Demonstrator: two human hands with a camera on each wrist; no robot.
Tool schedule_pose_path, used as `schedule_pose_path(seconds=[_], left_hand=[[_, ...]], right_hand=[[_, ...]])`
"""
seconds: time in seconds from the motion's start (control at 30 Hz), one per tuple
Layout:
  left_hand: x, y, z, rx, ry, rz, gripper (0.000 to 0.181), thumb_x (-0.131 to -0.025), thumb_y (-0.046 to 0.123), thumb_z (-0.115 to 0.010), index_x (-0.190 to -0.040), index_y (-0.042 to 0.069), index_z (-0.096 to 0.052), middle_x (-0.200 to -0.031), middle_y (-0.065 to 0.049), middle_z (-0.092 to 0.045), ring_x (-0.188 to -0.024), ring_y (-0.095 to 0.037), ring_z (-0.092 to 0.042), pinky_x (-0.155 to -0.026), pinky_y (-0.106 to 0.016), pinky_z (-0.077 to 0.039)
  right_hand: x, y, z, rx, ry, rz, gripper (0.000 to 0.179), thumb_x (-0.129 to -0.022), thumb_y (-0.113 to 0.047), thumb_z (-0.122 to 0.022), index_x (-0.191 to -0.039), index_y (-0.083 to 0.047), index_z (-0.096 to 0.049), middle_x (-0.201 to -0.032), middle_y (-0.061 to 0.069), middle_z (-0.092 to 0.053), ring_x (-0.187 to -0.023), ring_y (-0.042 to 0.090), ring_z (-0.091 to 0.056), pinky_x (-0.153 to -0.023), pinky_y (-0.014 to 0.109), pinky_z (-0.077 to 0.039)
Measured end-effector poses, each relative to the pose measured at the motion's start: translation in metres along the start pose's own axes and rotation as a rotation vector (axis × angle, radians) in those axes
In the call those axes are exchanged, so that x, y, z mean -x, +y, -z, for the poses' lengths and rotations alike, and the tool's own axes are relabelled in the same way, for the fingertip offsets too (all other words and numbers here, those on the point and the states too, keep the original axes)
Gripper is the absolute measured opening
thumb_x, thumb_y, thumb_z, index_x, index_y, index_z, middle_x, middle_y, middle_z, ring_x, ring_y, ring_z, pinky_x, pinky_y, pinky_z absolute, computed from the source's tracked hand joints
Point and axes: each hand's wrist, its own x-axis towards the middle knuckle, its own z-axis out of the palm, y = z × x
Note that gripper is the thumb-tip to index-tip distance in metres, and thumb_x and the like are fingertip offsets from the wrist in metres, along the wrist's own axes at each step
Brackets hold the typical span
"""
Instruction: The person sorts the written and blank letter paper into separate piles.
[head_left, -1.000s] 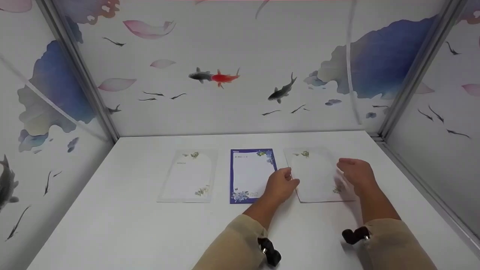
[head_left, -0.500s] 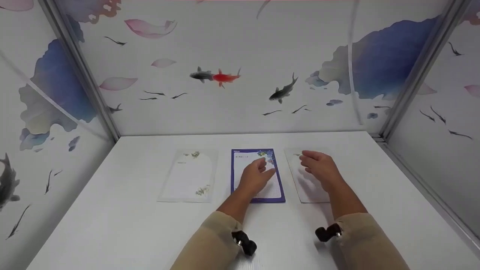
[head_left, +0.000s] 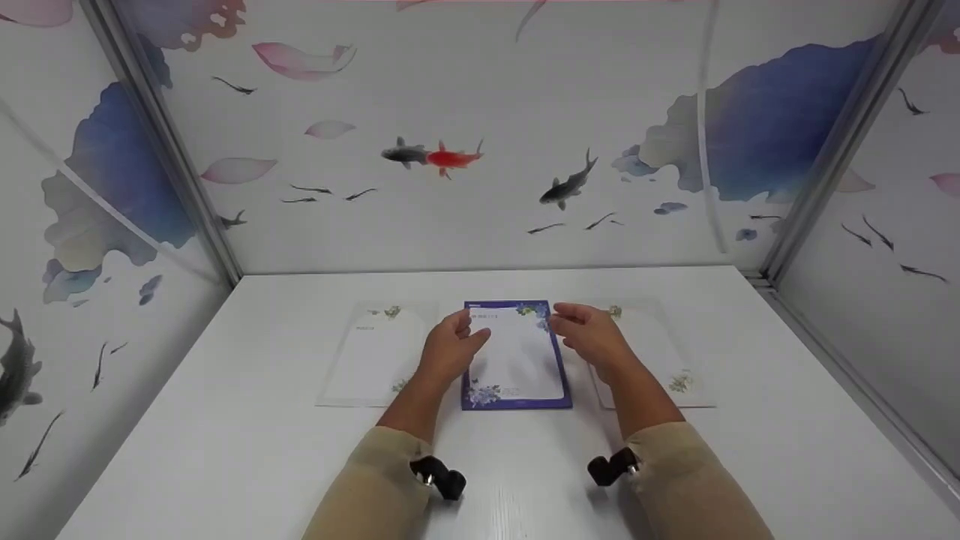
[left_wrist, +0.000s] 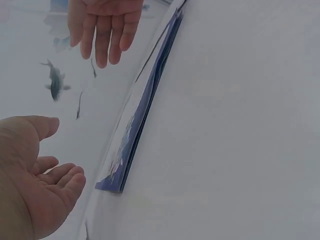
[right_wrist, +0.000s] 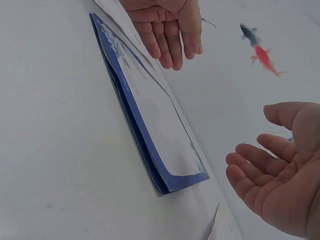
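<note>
A stack of blue-bordered letter paper with printed flowers lies in the middle of the white table. My left hand hovers by its left side, fingers loosely bent, thumb apart and nothing in it. Over the far right corner of the stack my right hand holds nothing either, its fingers relaxed. The palms face each other in the wrist views. From low down, the blue-edged stack shows layers slightly parted along its near edge. A second paper, pale with sprigs, lies right of it, partly behind my right forearm.
Another pale flowered paper lies to the left, partly covered by my left hand and forearm. White panels printed with fish and petals enclose the table at the back and both sides. Dark devices are strapped at both sleeve cuffs.
Both hands have moved left, from the sides of the right-hand pale paper to either side of the blue-bordered stack. The papers keep their places.
</note>
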Motion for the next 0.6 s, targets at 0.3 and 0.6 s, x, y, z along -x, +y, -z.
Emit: schedule_pose_path(seconds=[0.3, 0.6], left_hand=[[0.009, -0.005, 0.011, -0.218, -0.165, 0.046, 0.088, -0.095, 0.051, -0.078, -0.168, 0.025, -0.036, -0.178, -0.007, -0.03, -0.167, -0.035, -0.024, -0.135, -0.058, -0.023], [0.009, -0.011, 0.008, -0.456, -0.321, -0.039, 0.091, -0.094, 0.057, -0.075, -0.169, 0.026, -0.034, -0.182, -0.003, -0.018, -0.17, -0.031, -0.014, -0.137, -0.058, -0.017]], right_hand=[[0.006, 0.006, -0.004, 0.348, -0.102, 0.06, 0.081, -0.098, -0.057, -0.072, -0.165, -0.025, -0.042, -0.174, 0.008, -0.039, -0.162, 0.037, -0.036, -0.128, 0.061, -0.036], [0.007, 0.017, -0.007, 0.613, -0.192, 0.082, 0.078, -0.097, -0.058, -0.073, -0.165, -0.036, -0.042, -0.178, 0.008, -0.031, -0.166, 0.042, -0.023, -0.129, 0.072, -0.022]])
